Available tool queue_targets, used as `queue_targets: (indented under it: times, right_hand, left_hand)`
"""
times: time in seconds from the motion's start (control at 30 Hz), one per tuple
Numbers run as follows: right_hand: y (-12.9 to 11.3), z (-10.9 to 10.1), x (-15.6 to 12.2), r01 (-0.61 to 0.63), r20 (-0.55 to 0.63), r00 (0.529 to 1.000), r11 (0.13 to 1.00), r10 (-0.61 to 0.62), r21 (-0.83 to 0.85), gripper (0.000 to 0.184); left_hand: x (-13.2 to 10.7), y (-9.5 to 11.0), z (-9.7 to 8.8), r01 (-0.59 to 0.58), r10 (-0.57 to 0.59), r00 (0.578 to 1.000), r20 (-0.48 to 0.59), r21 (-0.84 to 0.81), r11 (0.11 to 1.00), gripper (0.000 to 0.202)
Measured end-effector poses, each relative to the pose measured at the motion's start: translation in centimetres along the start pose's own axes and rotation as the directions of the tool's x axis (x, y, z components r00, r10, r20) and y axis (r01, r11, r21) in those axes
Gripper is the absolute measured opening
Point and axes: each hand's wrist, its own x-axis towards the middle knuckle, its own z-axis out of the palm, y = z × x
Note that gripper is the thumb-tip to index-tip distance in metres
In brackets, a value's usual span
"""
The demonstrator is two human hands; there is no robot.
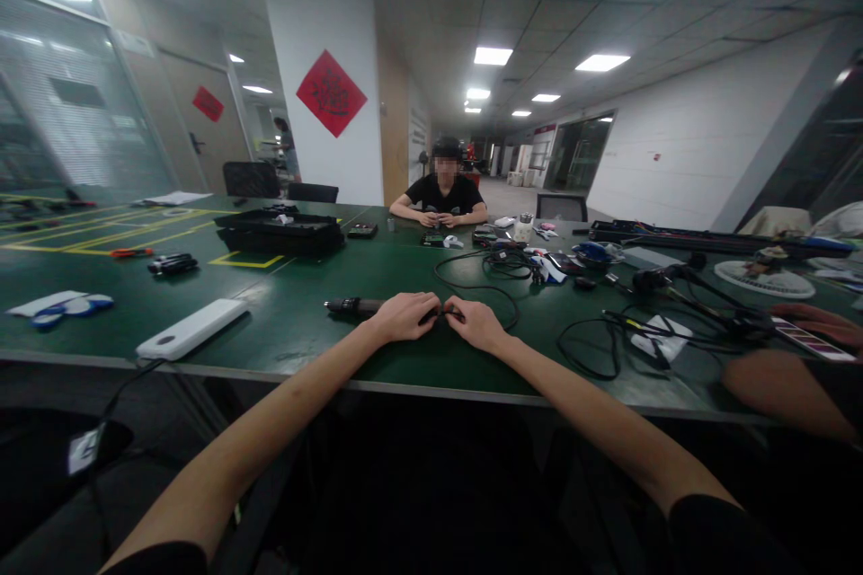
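A dark, rod-shaped tool [354, 306] with a black cable lies on the green table [283, 287] in front of me. My left hand [404, 316] is closed around the tool's right end. My right hand [477, 323] is closed in a pinch just to the right, on the cable end where it meets the tool. The two hands almost touch. The black cable [499, 292] loops away behind my right hand.
A white power bank [192, 329] lies at the left near the table edge. A black case [280, 232] sits further back. Cables, a stand [680, 287] and small parts crowd the right side. A person [441, 196] sits opposite; another person's arm [796, 382] is at the right.
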Motion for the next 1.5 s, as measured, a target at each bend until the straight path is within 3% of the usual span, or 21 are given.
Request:
queue_targets:
  times: [1.5]
  right_hand:
    - [-0.16, -0.09, -0.04, -0.005, -0.003, 1.000, 1.000, 0.005, -0.017, 0.012]
  left_hand:
    - [-0.01, 0.05, -0.13, -0.006, 0.006, 1.000, 0.015, -0.020, 1.000, 0.024]
